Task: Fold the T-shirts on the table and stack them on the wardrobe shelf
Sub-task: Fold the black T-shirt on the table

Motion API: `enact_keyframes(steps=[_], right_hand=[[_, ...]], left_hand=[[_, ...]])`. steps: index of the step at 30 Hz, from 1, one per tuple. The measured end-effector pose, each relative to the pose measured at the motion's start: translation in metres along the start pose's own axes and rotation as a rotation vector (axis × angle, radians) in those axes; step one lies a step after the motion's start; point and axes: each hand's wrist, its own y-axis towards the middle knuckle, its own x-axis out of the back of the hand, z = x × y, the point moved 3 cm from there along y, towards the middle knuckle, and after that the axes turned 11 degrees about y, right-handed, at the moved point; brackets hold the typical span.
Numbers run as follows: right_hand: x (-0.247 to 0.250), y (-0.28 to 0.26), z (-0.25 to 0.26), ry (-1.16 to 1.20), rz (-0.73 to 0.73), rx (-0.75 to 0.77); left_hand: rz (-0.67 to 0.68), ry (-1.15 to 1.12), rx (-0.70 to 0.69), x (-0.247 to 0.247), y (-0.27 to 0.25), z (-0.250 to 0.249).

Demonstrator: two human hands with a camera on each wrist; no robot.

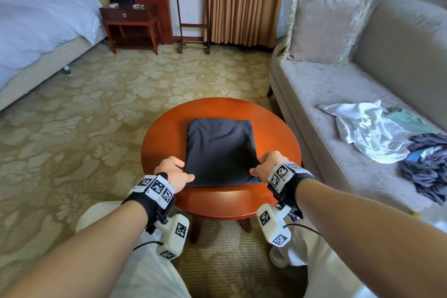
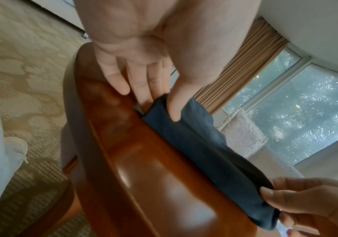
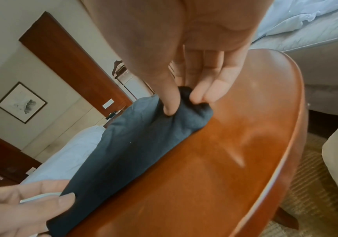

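Note:
A dark grey T-shirt (image 1: 220,150), folded into a rectangle, lies flat on the round reddish wooden table (image 1: 164,128). My left hand (image 1: 186,172) pinches its near-left corner; in the left wrist view the thumb lies on top of the cloth (image 2: 214,152) and the fingers (image 2: 141,93) sit at its edge on the table (image 2: 143,168). My right hand (image 1: 258,167) pinches the near-right corner, bunching the cloth (image 3: 133,144) between thumb and fingers (image 3: 210,91). The corners are barely raised off the table.
A grey sofa (image 1: 321,94) stands to the right with a crumpled white shirt (image 1: 370,133), a green garment (image 1: 408,118), dark clothes (image 1: 428,164) and a cushion (image 1: 326,24). A bed (image 1: 36,26) lies at the left, a nightstand (image 1: 130,24) behind. Patterned carpet surrounds the table.

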Motion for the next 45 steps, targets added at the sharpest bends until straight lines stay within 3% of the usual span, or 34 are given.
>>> enact_keyframes(steps=[7, 13, 26, 33, 41, 45], right_hand=[[-0.006, 0.014, -0.01, 0.244, 0.03, -0.008], [0.001, 0.012, -0.012, 0.296, -0.024, -0.01], [-0.005, 0.001, -0.003, -0.038, 0.006, 0.01], [0.003, 0.002, -0.006, 0.026, 0.036, -0.033], [-0.004, 0.002, -0.011, -0.126, 0.139, 0.055], [-0.003, 0.001, -0.016, -0.155, 0.12, 0.096]], left_hand=[[-0.025, 0.009, 0.024, -0.001, 0.001, 0.001], [-0.022, -0.002, 0.022, -0.001, 0.002, 0.003], [-0.073, 0.03, 0.098, 0.003, 0.0, -0.006], [-0.046, 0.055, 0.157, 0.003, -0.002, -0.01], [-0.048, 0.094, 0.151, 0.003, -0.005, -0.012], [-0.054, 0.109, 0.157, 0.005, -0.005, -0.014]])
